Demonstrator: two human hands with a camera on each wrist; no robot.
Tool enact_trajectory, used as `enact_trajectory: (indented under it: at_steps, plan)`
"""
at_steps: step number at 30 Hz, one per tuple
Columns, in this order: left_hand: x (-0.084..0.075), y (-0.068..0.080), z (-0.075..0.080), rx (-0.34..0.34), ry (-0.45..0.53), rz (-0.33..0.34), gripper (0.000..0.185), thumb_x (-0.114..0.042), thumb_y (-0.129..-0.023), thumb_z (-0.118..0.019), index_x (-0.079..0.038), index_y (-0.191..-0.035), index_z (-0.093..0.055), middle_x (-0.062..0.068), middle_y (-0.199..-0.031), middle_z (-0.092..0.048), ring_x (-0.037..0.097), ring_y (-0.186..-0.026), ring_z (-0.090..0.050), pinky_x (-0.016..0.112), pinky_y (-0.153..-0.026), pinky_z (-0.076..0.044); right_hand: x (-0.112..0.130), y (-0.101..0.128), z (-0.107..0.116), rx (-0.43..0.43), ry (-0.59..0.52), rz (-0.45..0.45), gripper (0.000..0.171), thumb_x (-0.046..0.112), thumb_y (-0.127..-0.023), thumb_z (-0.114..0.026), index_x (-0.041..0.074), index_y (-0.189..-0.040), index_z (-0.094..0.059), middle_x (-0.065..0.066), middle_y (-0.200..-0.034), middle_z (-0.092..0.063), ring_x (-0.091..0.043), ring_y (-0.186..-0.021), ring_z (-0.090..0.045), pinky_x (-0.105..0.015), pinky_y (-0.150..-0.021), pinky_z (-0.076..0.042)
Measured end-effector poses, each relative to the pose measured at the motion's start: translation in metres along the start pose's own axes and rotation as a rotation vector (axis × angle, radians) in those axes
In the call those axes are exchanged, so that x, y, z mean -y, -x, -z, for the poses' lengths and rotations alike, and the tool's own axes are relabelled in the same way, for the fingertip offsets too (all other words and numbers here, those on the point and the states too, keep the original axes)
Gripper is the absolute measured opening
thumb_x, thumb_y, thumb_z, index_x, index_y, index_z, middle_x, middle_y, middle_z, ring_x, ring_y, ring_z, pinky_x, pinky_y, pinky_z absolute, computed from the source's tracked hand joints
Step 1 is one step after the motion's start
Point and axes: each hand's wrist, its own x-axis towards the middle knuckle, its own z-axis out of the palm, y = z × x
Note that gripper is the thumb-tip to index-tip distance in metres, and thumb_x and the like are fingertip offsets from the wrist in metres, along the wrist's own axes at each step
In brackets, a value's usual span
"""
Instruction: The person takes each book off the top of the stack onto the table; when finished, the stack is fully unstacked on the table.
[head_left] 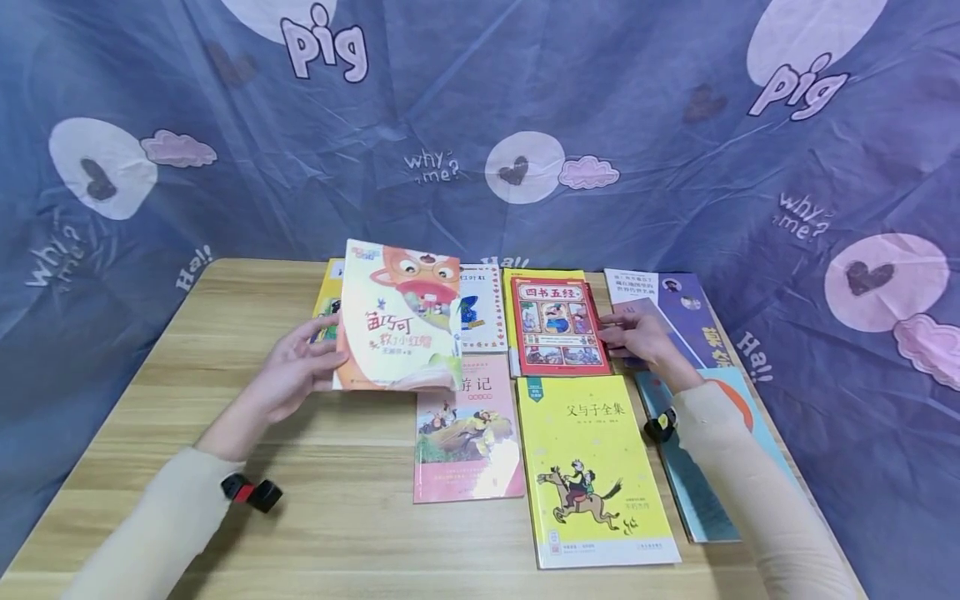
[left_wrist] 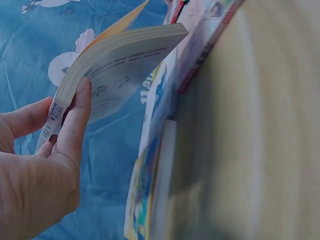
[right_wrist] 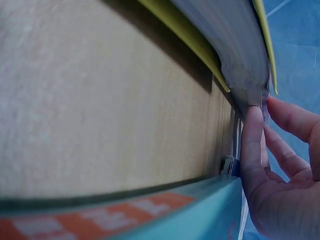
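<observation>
Head view: I see the left hand [head_left: 300, 371] raised, thumb and fingers pinching the white book [head_left: 397, 321] above the table [head_left: 315, 500]. Right hand [head_left: 647, 340] fingers clamp the red book's [head_left: 557, 327] right edge, atop a yellow book [head_left: 551, 274].

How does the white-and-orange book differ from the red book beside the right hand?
Colour: the white-and-orange book is mainly pale; the red book, red.
Pictures: the white-and-orange book shows one large figure; the red book, several small framed scenes.
Hold: the left hand grips the white-and-orange book; the right hand pinches the red book's edge.
Both carry Chinese titles.
</observation>
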Motion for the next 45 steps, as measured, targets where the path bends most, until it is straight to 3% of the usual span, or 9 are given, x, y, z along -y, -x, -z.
enact_trajectory:
  at_steps: [13, 22, 29, 33, 36, 40, 45]
  plan:
    - [0.043, 0.078, 0.041, 0.061, 0.027, -0.011, 0.053, 0.008, -0.105, -0.05, -0.031, -0.141, -0.046, -0.003, -0.119, -0.078, 0.017, -0.101, -0.078, 0.033, -0.081, -0.07, 0.002, 0.001, 0.0, -0.007, 0.007, -0.006, 0.055, 0.009, -0.102, -0.069, -0.009, -0.15, -0.049, 0.019, -0.079, -0.07, 0.0, -0.069, -0.067, -0.018, -0.067, -0.066]
    - [0.064, 0.112, 0.057, 0.09, 0.02, 0.081, 0.052, 0.005, -0.107, -0.048, -0.036, -0.139, -0.049, -0.005, -0.122, -0.078, 0.017, -0.105, -0.077, 0.034, -0.083, -0.07, 0.001, -0.001, 0.001, -0.01, 0.033, -0.004, 0.054, 0.01, -0.103, -0.068, -0.008, -0.15, -0.049, 0.019, -0.082, -0.07, 0.001, -0.072, -0.069, -0.019, -0.069, -0.067]
    - [0.073, 0.119, 0.062, 0.126, 0.036, 0.162, 0.05, 0.002, -0.108, -0.048, -0.038, -0.137, -0.05, -0.006, -0.124, -0.077, 0.019, -0.105, -0.078, 0.034, -0.084, -0.07, 0.002, 0.001, 0.001, -0.021, 0.035, -0.006, 0.055, 0.01, -0.102, -0.069, -0.008, -0.15, -0.05, 0.016, -0.086, -0.072, 0.0, -0.072, -0.07, -0.02, -0.07, -0.068]
    - [0.078, 0.118, 0.063, 0.082, 0.006, 0.214, 0.045, -0.001, -0.108, -0.052, -0.034, -0.138, -0.046, -0.007, -0.121, -0.078, 0.019, -0.104, -0.078, 0.035, -0.085, -0.07, 0.001, 0.0, 0.0, -0.013, 0.035, -0.003, 0.055, 0.011, -0.102, -0.069, -0.008, -0.15, -0.05, 0.017, -0.083, -0.072, 0.001, -0.072, -0.07, -0.019, -0.069, -0.067]
    - [0.08, 0.118, 0.063, 0.041, -0.05, 0.245, 0.048, -0.004, -0.108, -0.055, -0.019, -0.15, -0.038, -0.007, -0.117, -0.078, 0.018, -0.103, -0.078, 0.035, -0.084, -0.071, 0.001, 0.0, -0.001, -0.012, 0.042, -0.004, 0.055, 0.012, -0.102, -0.069, -0.007, -0.15, -0.051, 0.018, -0.083, -0.071, 0.001, -0.072, -0.069, -0.018, -0.069, -0.067]
    - [0.08, 0.116, 0.063, 0.013, -0.142, 0.264, 0.067, -0.007, -0.108, -0.058, 0.005, -0.16, -0.018, -0.007, -0.113, -0.076, 0.015, -0.101, -0.077, 0.036, -0.082, -0.071, 0.002, 0.001, -0.001, -0.016, 0.055, -0.005, 0.055, 0.013, -0.103, -0.069, -0.007, -0.15, -0.05, 0.017, -0.085, -0.07, 0.001, -0.073, -0.07, -0.019, -0.07, -0.067]
    - [0.074, 0.114, 0.062, -0.021, -0.3, 0.281, 0.08, -0.012, -0.104, -0.066, 0.014, -0.16, -0.015, -0.008, -0.105, -0.074, 0.011, -0.094, -0.076, 0.035, -0.078, -0.071, 0.002, 0.001, -0.001, -0.012, 0.05, -0.007, 0.055, 0.013, -0.102, -0.069, -0.008, -0.15, -0.05, 0.018, -0.084, -0.07, 0.001, -0.073, -0.07, -0.02, -0.071, -0.067]
